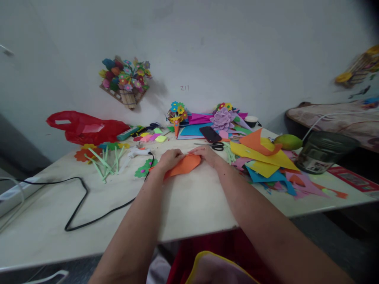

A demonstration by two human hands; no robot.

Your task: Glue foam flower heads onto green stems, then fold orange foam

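Note:
An orange sheet [186, 165] lies at the middle of the table between my hands, its far edge pinched up. My left hand [171, 159] has its fingers closed on the sheet's left part. On its upper right edge, my right hand [205, 154] grips with thumb and fingers. Just left of my left hand is a green flower shape [143, 169] with a pink centre. Black-handled scissors [217, 146] rest beyond my right hand. A white glue gun [139, 152] sits to the left, its black cord running over the table.
Light green strips [103, 163] and a red bag [89, 128] are on the left. Coloured scraps [266, 157], a green fruit [288, 141] and a dark jar [322, 154] stand at the right. A phone [210, 134] and a purple flower [223, 119] are at the back. The table's front edge [198, 236] is near.

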